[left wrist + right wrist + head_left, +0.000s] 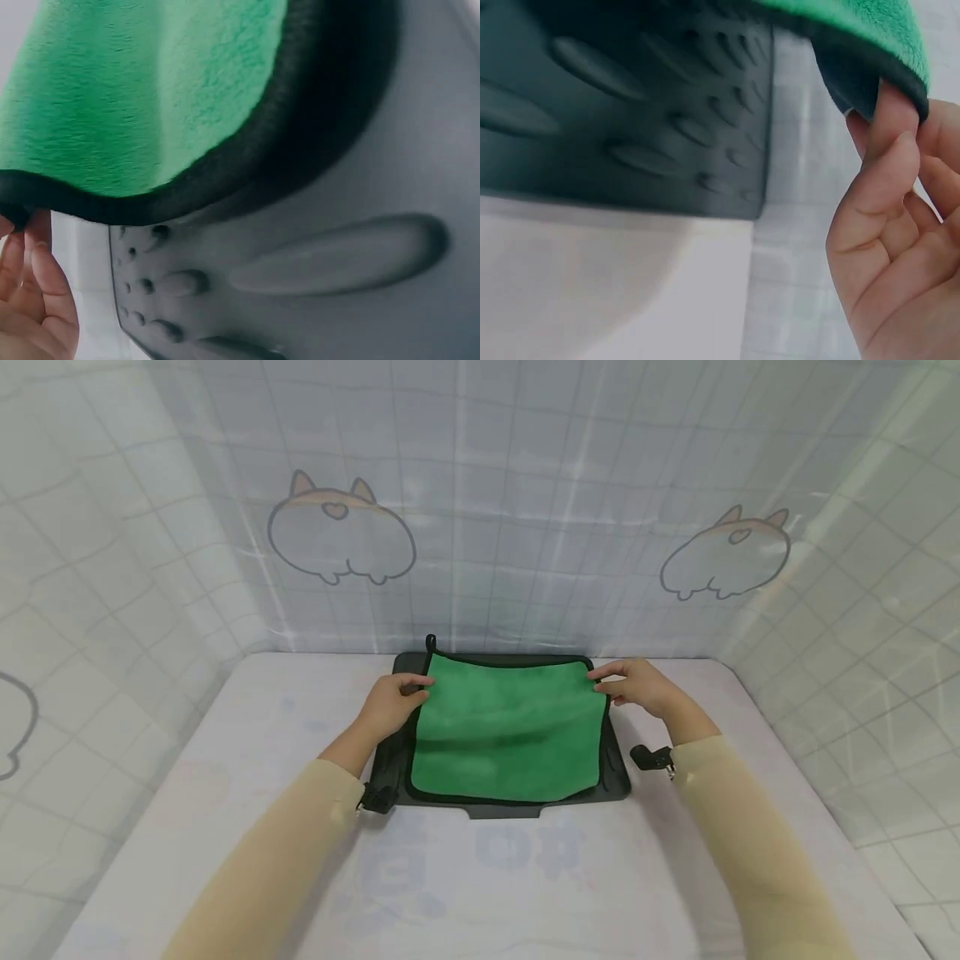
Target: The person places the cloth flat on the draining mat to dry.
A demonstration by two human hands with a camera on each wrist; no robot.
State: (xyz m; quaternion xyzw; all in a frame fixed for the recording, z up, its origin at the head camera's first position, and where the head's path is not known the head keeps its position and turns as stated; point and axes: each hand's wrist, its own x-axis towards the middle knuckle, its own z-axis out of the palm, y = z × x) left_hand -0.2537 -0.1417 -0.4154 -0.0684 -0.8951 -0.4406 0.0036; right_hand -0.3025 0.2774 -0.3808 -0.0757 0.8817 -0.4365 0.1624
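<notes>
A green microfibre cloth (510, 727) with black edging is spread over a dark grey tray (504, 811), with a black hanging loop (431, 642) at its far left corner. My left hand (390, 703) pinches the cloth's left edge near that corner. At the far right corner, my right hand (637, 685) pinches the cloth between thumb and fingers. Both wrist views show the cloth's edge lifted above the tray; its dark underside appears in the right one. Raised oval bumps (337, 259) cover the tray's surface.
A pale, faintly printed sheet (480, 893) covers the table under the tray. Close behind the tray hangs a tile-patterned curtain (525, 527) with cartoon dog drawings, and similar walls (885, 652) stand left and right. A black wrist device (651, 757) hangs at each sleeve cuff.
</notes>
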